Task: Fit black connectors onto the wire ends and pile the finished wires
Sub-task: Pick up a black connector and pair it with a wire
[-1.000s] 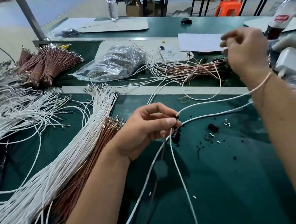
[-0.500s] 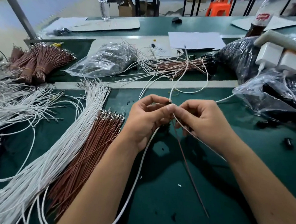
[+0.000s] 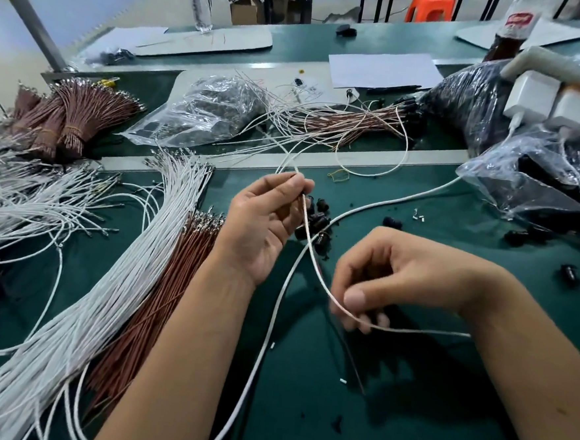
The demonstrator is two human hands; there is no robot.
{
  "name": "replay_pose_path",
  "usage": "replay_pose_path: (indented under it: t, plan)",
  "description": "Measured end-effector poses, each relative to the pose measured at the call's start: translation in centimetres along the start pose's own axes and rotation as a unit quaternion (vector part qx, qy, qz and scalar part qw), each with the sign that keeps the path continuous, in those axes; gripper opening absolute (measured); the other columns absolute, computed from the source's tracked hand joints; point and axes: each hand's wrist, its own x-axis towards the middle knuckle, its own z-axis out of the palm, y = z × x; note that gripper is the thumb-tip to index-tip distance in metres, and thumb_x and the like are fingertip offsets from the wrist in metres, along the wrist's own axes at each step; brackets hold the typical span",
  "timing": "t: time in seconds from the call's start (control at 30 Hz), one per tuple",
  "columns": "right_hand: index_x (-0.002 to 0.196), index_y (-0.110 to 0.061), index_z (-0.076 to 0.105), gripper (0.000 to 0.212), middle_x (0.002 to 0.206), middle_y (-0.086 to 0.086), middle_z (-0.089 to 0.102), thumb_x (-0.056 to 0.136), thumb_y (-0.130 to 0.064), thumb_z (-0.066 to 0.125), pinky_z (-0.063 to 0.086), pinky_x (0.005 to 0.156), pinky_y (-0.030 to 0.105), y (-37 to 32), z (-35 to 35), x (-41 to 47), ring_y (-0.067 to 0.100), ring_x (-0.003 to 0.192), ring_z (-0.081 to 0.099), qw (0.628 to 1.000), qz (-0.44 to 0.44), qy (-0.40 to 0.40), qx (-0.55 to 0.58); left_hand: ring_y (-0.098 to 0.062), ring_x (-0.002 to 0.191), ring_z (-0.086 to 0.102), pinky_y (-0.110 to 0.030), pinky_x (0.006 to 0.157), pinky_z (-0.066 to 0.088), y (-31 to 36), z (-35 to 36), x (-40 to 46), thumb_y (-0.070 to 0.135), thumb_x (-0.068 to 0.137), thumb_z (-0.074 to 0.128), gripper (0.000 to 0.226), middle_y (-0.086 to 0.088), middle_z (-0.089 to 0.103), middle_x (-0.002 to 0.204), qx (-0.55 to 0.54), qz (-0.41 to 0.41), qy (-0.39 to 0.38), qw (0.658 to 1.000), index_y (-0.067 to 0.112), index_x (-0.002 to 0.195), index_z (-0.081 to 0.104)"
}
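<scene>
The right hand pinches a thin wire nearest the camera; the left hand – fingers curled – grips the same wire higher up. Beyond lie loose black connectors on the green surface; farther back, the finished pile.

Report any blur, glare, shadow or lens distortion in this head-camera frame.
Head view: the right hand has motion-blurred fingertips, while the left hand is sharp; glare glints off the clear plastic bag; the arms cast soft shadows on the green mat; wide-angle distortion bends the table edges.
</scene>
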Motion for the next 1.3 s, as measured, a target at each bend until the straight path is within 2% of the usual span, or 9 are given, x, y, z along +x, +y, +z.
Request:
replay_pose_path:
  t: [0.13, 0.2, 0.33, 0.47, 0.6, 0.83, 1.03, 1.13, 1.3]
  plan:
    - [0.09, -0.015, 0.078, 0.026, 0.081, 0.01, 0.071, 0.096, -0.039, 0.068, 0.047, 0.045, 0.021, 0.5, 0.2, 1.3, 0.016, 0.063, 0.063, 0.973, -0.036, 0.224, 0.051, -0.01, 0.062, 0.066, -0.017, 0.057, 0.054, -0.6, 0.8, -0.6, 0.014, 0.069, 0.075, 0.019, -0.006, 0.075, 0.081, 0.075, -0.027, -0.054, 0.995, 0.011, 0.086, 0.066]
    - [0.086, -0.015, 0.078, 0.023, 0.076, 0.01, 0.069, 0.091, -0.036, 0.069, 0.041, 0.042, 0.02, 0.8, 0.2, 1.7, 0.014, 0.059, 0.06, 0.96, -0.036, 0.273, 0.05, -0.011, 0.063, 0.068, -0.018, 0.058, 0.055, -0.8, 1.0, -0.7, 0.013, 0.067, 0.076, 0.021, -0.007, 0.075, 0.08, 0.08, -0.033, -0.06, 0.994, 0.011, 0.085, 0.066]
    - [0.08, -0.014, 0.077, 0.017, 0.071, 0.01, 0.069, 0.095, -0.019, 0.07, 0.037, 0.038, 0.018, 1.0, 0.4, 1.7, 0.012, 0.054, 0.058, 0.964, -0.021, 0.262, 0.039, -0.01, 0.06, 0.066, -0.015, 0.055, 0.052, -0.9, 1.2, -0.9, 0.013, 0.065, 0.078, 0.021, -0.008, 0.075, 0.081, 0.089, -0.03, -0.048, 0.994, 0.012, 0.083, 0.067]
    - [0.084, -0.006, 0.075, 0.025, 0.074, 0.009, 0.07, 0.097, -0.026, 0.068, 0.036, 0.036, 0.019, 0.9, 0.9, 2.1, 0.013, 0.053, 0.058, 0.955, -0.025, 0.288, 0.058, -0.013, 0.061, 0.064, -0.015, 0.055, 0.051, -0.9, 1.2, -0.9, 0.013, 0.064, 0.079, 0.017, -0.01, 0.074, 0.083, 0.095, -0.022, -0.04, 0.994, 0.014, 0.078, 0.069]
    - [0.078, -0.013, 0.076, 0.019, 0.07, 0.01, 0.068, 0.096, -0.018, 0.07, 0.036, 0.036, 0.02, 0.8, 0.9, 2.2, 0.013, 0.051, 0.056, 0.953, -0.036, 0.298, 0.035, -0.015, 0.063, 0.063, -0.017, 0.057, 0.05, -0.9, 1.2, -0.9, 0.015, 0.058, 0.083, 0.02, -0.017, 0.069, 0.088, 0.108, -0.012, -0.036, 0.993, 0.016, 0.074, 0.071]
    - [0.079, -0.012, 0.073, 0.018, 0.07, 0.008, 0.071, 0.097, -0.016, 0.071, 0.041, 0.037, 0.02, 0.8, 0.9, 1.1, 0.013, 0.05, 0.06, 0.992, 0.044, 0.114, -0.043, -0.014, 0.071, 0.065, -0.018, 0.058, 0.05, -0.5, 0.6, -0.7, 0.01, 0.061, 0.082, 0.021, -0.008, 0.073, 0.087, 0.101, 0.043, -0.044, 0.993, 0.018, 0.074, 0.067]
    - [0.084, -0.013, 0.075, 0.011, 0.07, 0.005, 0.069, 0.093, -0.019, 0.074, 0.041, 0.037, 0.023, 0.9, 0.6, 2.0, 0.015, 0.053, 0.06, 0.942, -0.083, 0.326, -0.001, -0.022, 0.08, 0.071, -0.031, 0.071, 0.057, -0.8, 0.7, -0.9, -0.004, 0.068, 0.081, 0.027, -0.011, 0.075, 0.089, 0.149, 0.099, -0.134, 0.975, 0.017, 0.076, 0.067]
    - [0.078, -0.018, 0.077, 0.014, 0.068, 0.006, 0.069, 0.086, -0.029, 0.077, 0.042, 0.038, 0.024, 1.0, 0.6, 1.9, 0.017, 0.052, 0.058, 0.931, -0.123, 0.344, 0.006, -0.023, 0.08, 0.07, -0.034, 0.074, 0.058, -0.8, 0.8, -1.0, -0.009, 0.07, 0.078, 0.029, -0.01, 0.075, 0.089, 0.155, 0.11, -0.149, 0.97, 0.019, 0.075, 0.07]
    - [0.079, -0.012, 0.074, 0.014, 0.062, 0.001, 0.066, 0.087, -0.023, 0.076, 0.042, 0.037, 0.024, 0.9, 0.6, 1.9, 0.014, 0.05, 0.057, 0.93, -0.135, 0.341, -0.002, -0.023, 0.078, 0.061, -0.034, 0.074, 0.054, -0.8, 0.8, -1.0, -0.01, 0.07, 0.076, 0.029, -0.007, 0.073, 0.089, 0.16, 0.132, -0.166, 0.964, 0.017, 0.079, 0.073]
